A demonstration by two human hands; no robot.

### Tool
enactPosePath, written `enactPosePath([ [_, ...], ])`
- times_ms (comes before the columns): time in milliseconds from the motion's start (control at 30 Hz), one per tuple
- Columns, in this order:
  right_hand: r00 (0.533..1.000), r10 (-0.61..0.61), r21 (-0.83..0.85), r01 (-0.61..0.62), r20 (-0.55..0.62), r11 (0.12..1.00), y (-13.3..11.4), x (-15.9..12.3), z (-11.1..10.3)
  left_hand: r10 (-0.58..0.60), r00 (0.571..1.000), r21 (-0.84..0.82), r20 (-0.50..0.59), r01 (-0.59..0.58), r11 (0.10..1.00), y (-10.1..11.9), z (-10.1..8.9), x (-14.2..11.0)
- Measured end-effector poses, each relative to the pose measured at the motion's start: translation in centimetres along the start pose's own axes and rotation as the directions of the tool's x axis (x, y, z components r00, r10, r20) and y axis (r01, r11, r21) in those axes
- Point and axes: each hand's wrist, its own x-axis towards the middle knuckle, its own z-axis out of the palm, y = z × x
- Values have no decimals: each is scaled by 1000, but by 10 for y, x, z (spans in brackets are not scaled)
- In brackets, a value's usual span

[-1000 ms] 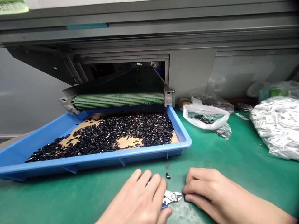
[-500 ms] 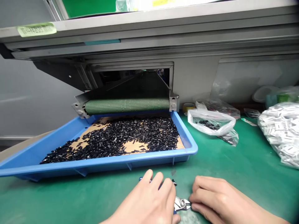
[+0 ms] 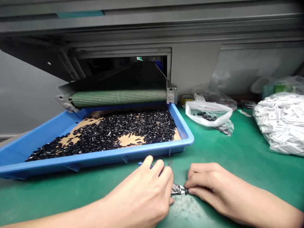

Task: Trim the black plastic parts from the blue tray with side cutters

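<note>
My left hand [image 3: 152, 185] is wrapped around a pair of nippers, its blue handle end showing above the fingers. The metal jaws of the nippers [image 3: 177, 189] point right, toward my other hand. My right hand [image 3: 207, 179] has thumb and fingers pinched together on a small black plastic piece [image 3: 186, 191], which sits right at the jaw tips. Most of that piece is hidden by the fingertips. Both hands are low over the green work surface [image 3: 133, 205], in front of a blue tray [image 3: 95, 156].
Many small black pieces [image 3: 133, 123] lie in the tray, under a green conveyor belt end [image 3: 118, 97]. To the right are an open clear bag [image 3: 209, 112] with black pieces, a roll of tape [image 3: 186, 98] and a large bag of white parts [image 3: 282, 123].
The camera view has tilted down, so the scene sits higher. A loose black piece that showed between the hands is out of sight; a black piece now shows at the jaw tips.
</note>
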Motion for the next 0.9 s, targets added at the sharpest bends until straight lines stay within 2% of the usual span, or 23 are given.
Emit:
enactPosePath([
  [100, 1000, 21, 69, -22, 8, 997, 3, -1, -5, 23, 1000, 8, -1, -23, 1000, -3, 2, 1],
  [400, 995, 95, 49, -96, 14, 994, 3, -2, -9, 115, 993, 28, 30, -115, 993, -15, -6, 7],
  [567, 990, 137, 36, -137, 17, 990, 6, -5, -13, 199, 979, 4, 50, -200, 980, -24, -4, 12],
  [667, 989, 145, 33, -146, 20, 989, 8, -5, -15, 244, 970, -25, 8, -244, 970, -22, 0, 12],
  [900, 989, 147, -4, -147, 14, 989, 1, -4, -14, 232, 966, 4, -109, -233, 972, -8, 4, 13],
])
